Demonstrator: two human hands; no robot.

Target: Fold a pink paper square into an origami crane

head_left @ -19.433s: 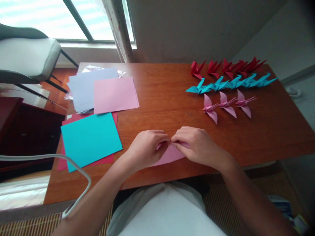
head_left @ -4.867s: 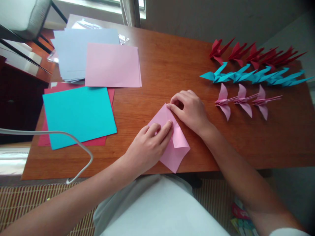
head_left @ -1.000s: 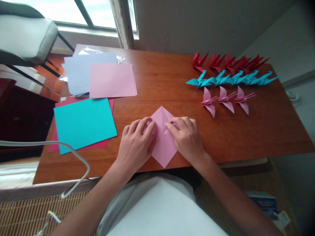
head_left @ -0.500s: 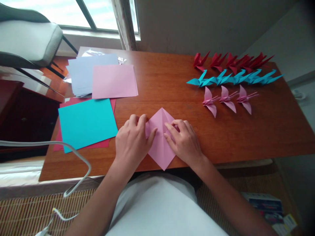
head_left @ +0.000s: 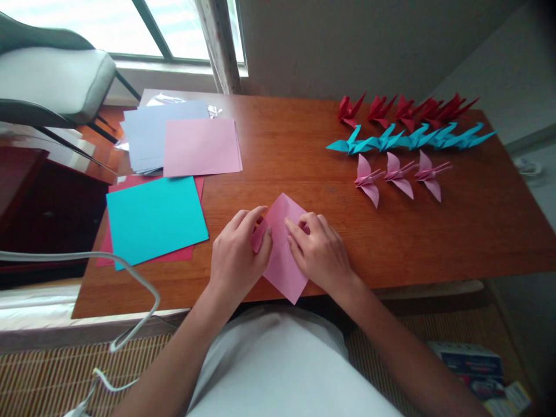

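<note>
A pink folded paper (head_left: 283,260), diamond-shaped, lies on the wooden table (head_left: 304,150) near its front edge. My left hand (head_left: 238,258) pinches a flap on the paper's left side between thumb and fingers. My right hand (head_left: 320,252) presses its fingertips on the paper's right half, fingers curled. Both hands touch the paper and almost meet over its middle crease.
Sheets lie at the left: a lavender stack (head_left: 150,136), a pink sheet (head_left: 200,147), a cyan sheet (head_left: 155,218) over red ones. Rows of red (head_left: 403,110), cyan (head_left: 408,139) and pink (head_left: 397,176) paper cranes stand at the right. A grey chair (head_left: 47,81) and a white cable (head_left: 130,278) are at the left.
My left hand has lifted a left flap of the pink paper and folds it inward. The paper has turned slightly, and my right hand has slid a little to the left.
</note>
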